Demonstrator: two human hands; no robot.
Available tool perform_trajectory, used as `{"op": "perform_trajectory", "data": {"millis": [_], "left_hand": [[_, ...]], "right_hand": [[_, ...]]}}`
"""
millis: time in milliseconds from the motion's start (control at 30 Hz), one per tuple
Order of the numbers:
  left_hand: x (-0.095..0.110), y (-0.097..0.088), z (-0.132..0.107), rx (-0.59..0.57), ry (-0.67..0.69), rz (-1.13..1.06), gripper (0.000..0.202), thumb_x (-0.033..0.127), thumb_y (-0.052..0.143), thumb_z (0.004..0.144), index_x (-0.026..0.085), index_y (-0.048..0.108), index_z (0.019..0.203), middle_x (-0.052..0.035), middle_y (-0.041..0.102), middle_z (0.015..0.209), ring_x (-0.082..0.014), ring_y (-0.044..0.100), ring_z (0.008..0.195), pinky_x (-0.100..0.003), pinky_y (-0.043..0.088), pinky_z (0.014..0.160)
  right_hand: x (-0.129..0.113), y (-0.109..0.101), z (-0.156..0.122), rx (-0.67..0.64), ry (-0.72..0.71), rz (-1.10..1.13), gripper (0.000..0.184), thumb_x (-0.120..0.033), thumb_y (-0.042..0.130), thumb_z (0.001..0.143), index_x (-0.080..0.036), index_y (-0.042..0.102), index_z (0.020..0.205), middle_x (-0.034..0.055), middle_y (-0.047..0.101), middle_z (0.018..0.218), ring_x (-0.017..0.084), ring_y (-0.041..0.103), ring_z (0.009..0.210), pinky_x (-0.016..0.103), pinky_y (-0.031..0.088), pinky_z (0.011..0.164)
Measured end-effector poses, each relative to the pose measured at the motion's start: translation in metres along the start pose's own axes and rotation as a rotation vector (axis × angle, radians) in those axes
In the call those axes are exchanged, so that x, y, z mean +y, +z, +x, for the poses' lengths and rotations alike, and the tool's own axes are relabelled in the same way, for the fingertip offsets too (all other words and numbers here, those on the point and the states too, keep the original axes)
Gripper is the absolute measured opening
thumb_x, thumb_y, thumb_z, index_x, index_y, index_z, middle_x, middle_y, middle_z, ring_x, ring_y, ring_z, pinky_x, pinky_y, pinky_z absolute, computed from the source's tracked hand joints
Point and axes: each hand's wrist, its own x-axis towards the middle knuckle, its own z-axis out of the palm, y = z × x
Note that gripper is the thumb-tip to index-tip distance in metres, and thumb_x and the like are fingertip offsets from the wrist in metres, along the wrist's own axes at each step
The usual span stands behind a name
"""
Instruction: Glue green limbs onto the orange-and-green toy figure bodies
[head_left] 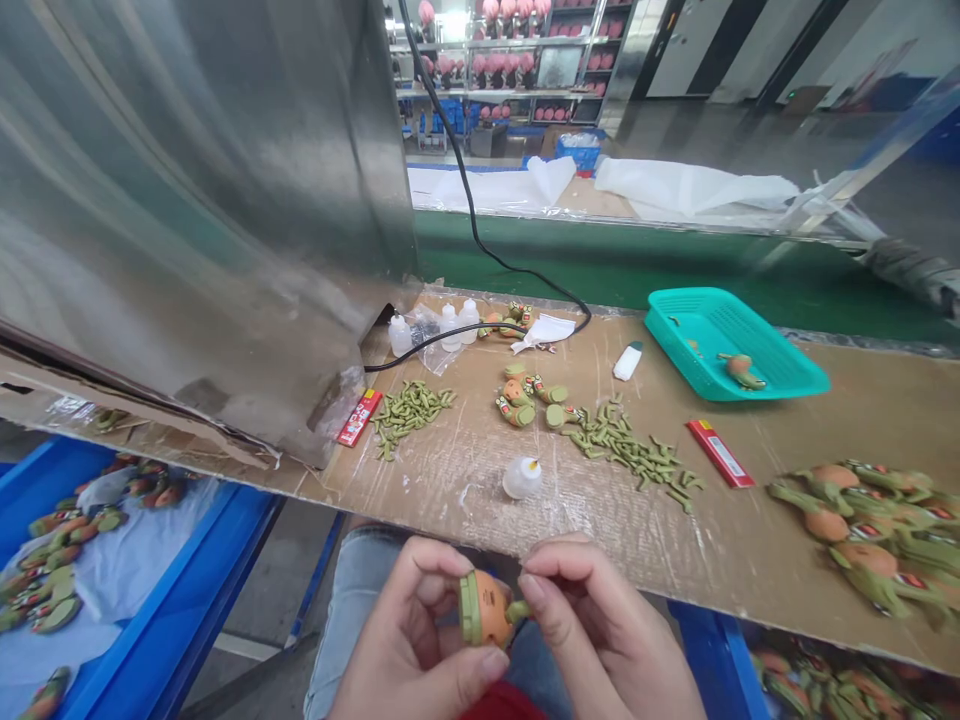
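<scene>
My left hand point(409, 640) is closed around a small orange and green toy figure point(484, 608), held over my lap below the table's front edge. My right hand point(592, 625) pinches a small green piece point(517, 609) sticking out of the figure's side. Just ahead on the table lies a small white glue bottle point(522, 478). A pile of loose green pieces point(634, 452) lies to its right and another pile point(409, 408) to its left. A few figures point(529, 395) sit between the piles.
A teal tray point(780, 375) holds one figure at the back right. Several figures point(870, 530) lie at the table's right end. A blue bin point(169, 610) with figures stands at the lower left. A steel machine housing point(187, 200) and a black cable point(480, 245) fill the left.
</scene>
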Motion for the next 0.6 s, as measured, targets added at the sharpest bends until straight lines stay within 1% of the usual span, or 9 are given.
{"op": "perform_trajectory", "data": {"millis": [133,333,433,500,600], "left_hand": [[0.0028,0.0029,-0.0007,0.021,0.015,-0.004,0.032,0.006,0.076,0.063,0.024,0.06,0.083,-0.0029,0.076,0.083,-0.0143,0.068,0.074,-0.025,0.05,0.066],[0.0062,0.0085,-0.0029,0.087,0.033,0.004,0.032,0.002,0.077,0.059,0.025,0.063,0.078,0.0016,0.077,0.075,-0.0114,0.068,0.069,-0.019,0.05,0.062],[0.0048,0.0059,-0.0041,0.081,0.018,0.032,0.032,0.005,0.077,0.06,0.025,0.062,0.08,0.0013,0.076,0.073,-0.011,0.067,0.066,-0.02,0.049,0.061],[0.0043,0.0034,-0.0045,0.064,-0.002,0.033,0.032,0.008,0.078,0.061,0.025,0.061,0.082,0.0002,0.075,0.074,-0.0118,0.066,0.065,-0.022,0.048,0.06],[0.0057,0.001,-0.0038,0.017,-0.035,0.003,0.031,0.013,0.077,0.063,0.025,0.059,0.084,-0.0004,0.074,0.075,-0.0138,0.066,0.068,-0.024,0.047,0.062]], "right_hand": [[-0.0026,0.0002,0.0007,-0.03,-0.052,-0.004,0.008,-0.027,0.051,0.088,-0.026,0.056,0.082,-0.003,0.055,0.073,0.012,0.054,0.064,0.02,0.043,0.056],[-0.0058,-0.0018,0.0036,-0.085,-0.139,-0.089,0.009,-0.022,0.049,0.089,-0.026,0.054,0.083,-0.0042,0.054,0.073,0.01,0.054,0.064,0.019,0.041,0.055],[-0.0066,-0.0008,0.0039,-0.087,-0.168,-0.108,0.01,-0.02,0.048,0.089,-0.026,0.054,0.083,-0.0036,0.054,0.073,0.01,0.054,0.063,0.019,0.042,0.055],[-0.0073,-0.0011,0.0042,-0.081,-0.152,-0.102,0.01,-0.021,0.048,0.089,-0.026,0.055,0.085,-0.0035,0.054,0.072,0.01,0.054,0.062,0.019,0.043,0.055],[-0.0085,-0.0064,0.0052,-0.11,-0.154,-0.062,0.009,-0.026,0.05,0.089,-0.029,0.055,0.095,-0.0023,0.057,0.081,0.012,0.058,0.067,0.02,0.048,0.059]]}}
